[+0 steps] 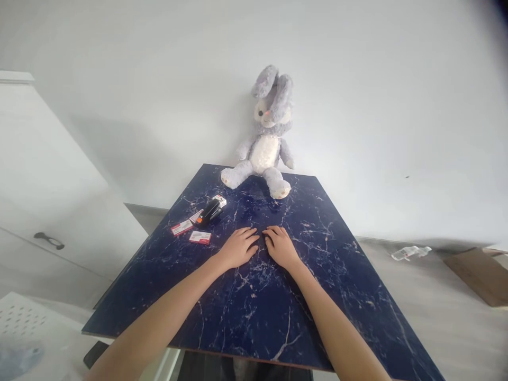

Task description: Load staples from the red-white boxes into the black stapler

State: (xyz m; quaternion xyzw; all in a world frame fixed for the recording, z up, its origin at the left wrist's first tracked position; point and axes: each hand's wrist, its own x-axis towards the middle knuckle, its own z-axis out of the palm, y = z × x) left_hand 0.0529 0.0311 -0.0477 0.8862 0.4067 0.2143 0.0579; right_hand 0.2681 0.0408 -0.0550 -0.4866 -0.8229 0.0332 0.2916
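Note:
My left hand (240,247) lies palm down on the dark blue marbled table (257,323), its fingers apart and nothing in them. Close beside it rests my right hand (279,245), also palm down and holding nothing, with a small gap between the two. Left of my left hand, a black stapler (210,212) with an orange tip leans among small red-and-white boxes (200,237). One more white box (219,200) sits at the stapler's far end.
A grey plush rabbit (265,153) sits at the table's far edge against the wall. A white cabinet (51,185) stands to the left. On the floor at right lie clear plastic bottles (410,252) and a brown cardboard piece (478,275).

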